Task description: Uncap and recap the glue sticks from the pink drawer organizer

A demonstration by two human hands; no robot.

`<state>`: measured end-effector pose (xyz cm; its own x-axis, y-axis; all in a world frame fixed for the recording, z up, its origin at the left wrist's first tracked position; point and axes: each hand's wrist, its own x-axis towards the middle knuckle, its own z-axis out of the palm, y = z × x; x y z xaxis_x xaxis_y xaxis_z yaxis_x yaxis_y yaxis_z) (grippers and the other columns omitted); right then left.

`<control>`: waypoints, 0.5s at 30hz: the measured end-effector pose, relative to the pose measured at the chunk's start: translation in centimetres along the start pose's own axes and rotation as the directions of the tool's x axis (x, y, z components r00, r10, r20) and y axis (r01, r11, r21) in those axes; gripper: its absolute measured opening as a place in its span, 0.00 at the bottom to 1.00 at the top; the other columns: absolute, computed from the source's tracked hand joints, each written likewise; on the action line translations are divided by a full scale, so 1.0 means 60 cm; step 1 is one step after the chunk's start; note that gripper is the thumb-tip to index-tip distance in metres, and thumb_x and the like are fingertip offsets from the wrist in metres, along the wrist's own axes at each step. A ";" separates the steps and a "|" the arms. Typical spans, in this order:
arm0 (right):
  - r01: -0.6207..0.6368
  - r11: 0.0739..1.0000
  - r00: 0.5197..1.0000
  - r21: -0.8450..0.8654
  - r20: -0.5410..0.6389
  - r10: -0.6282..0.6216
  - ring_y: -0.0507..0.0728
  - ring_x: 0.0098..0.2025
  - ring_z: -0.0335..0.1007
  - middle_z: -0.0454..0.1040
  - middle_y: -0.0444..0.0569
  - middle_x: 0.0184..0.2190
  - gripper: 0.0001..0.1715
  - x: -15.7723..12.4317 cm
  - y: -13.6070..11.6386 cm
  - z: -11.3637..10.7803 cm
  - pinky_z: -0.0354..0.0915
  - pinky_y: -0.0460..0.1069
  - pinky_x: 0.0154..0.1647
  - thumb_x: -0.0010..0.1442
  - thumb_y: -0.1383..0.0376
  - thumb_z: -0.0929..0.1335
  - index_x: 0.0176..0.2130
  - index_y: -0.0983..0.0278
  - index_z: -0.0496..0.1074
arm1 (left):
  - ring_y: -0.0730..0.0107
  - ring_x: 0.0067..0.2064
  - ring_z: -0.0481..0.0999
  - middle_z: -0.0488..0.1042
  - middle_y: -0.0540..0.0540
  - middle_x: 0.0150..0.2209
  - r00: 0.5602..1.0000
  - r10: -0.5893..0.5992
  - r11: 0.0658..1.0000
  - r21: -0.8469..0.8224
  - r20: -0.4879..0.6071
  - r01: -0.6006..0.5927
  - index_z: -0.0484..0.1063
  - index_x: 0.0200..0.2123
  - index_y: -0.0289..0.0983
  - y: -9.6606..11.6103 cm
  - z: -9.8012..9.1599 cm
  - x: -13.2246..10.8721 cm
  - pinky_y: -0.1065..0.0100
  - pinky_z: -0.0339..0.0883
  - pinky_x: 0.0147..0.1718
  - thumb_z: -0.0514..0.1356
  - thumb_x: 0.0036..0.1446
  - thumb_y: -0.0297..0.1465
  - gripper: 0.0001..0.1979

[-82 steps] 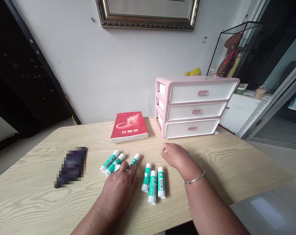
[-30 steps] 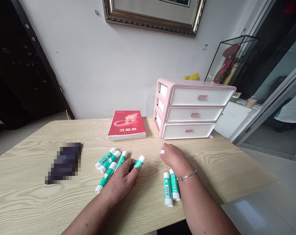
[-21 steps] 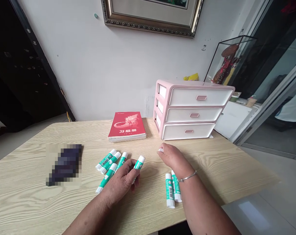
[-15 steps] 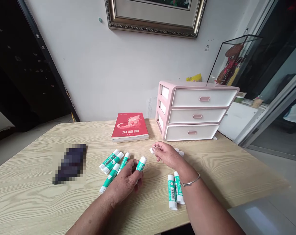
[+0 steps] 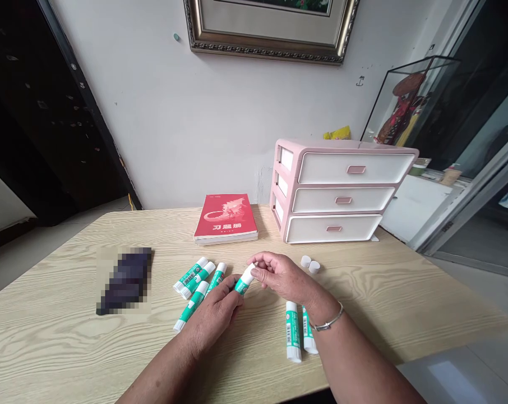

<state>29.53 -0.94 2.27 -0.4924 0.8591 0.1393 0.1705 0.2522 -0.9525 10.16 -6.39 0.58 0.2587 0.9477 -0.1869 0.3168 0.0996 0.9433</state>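
"Wood-grained table [image 5: 47, 336] under both hands. What's the next biggest thing?"

"Pink and white drawers [image 5: 340, 193], beyond the right hand, all three of them closed."

"And the book?"

"Red book [image 5: 226, 217], lying flat beyond the left hand, with the drawers to its right. A dark thing [image 5: 125, 280] lies well to the left of the left hand, but it's too blurred to name."

"What are the hands doing?"

"Left hand [image 5: 218, 307] is wrapped around the green body of one glue stick [image 5: 243, 284], which tilts up toward the right hand [image 5: 284, 276]. That one has thumb and fingertips pinched on the stick's white end. I can't tell whether a separate piece sits between those fingers."

"Where are the other sticks?"

"Four more glue sticks [image 5: 190, 306] lie near the left hand: two side by side beyond it, one running partly behind its fingers, and one just to its left. Another two sticks [image 5: 293, 331] lie on the near side of the right hand, the farther-right one partly hidden by the wrist."

"Anything smaller?"

"Silver bracelet [image 5: 328, 324] around the right wrist. Smallest are two white caps [image 5: 314, 267], side by side on the table just beyond the back of the right hand."
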 end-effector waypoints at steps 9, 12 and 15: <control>-0.011 1.000 0.998 0.025 0.056 0.009 0.49 0.27 0.69 0.70 0.41 0.28 0.20 0.000 -0.002 0.013 0.69 0.46 0.31 0.59 0.55 0.72 0.47 0.64 0.76 | 0.71 0.26 0.59 0.60 0.55 0.23 0.999 0.027 1.000 -0.011 -0.040 -0.028 0.65 0.31 0.40 0.007 0.003 -0.003 0.70 0.53 0.25 0.51 0.54 0.34 0.06; 0.024 0.999 0.997 0.045 0.078 -0.028 0.50 0.30 0.70 0.72 0.42 0.29 0.20 -0.003 -0.004 0.017 0.69 0.47 0.34 0.59 0.54 0.72 0.47 0.64 0.76 | 0.72 0.25 0.59 0.60 0.54 0.23 0.998 0.065 0.996 -0.061 -0.016 -0.066 0.65 0.31 0.40 0.005 0.005 -0.004 0.70 0.52 0.25 0.49 0.59 0.35 0.08; 0.042 0.994 0.990 0.096 0.129 -0.054 0.52 0.33 0.71 0.74 0.45 0.31 0.24 -0.008 -0.010 0.018 0.69 0.48 0.36 0.62 0.51 0.70 0.50 0.64 0.75 | 0.72 0.25 0.59 0.62 0.53 0.23 0.988 0.147 0.986 -0.076 -0.049 -0.150 0.66 0.30 0.39 0.007 0.005 -0.005 0.70 0.54 0.25 0.47 0.64 0.42 0.17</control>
<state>28.73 -1.96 2.47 -0.6073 0.7794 0.1543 0.0668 0.2437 -0.9676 10.49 -6.72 0.94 0.2571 0.9658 -0.0328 0.2044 -0.0212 0.9786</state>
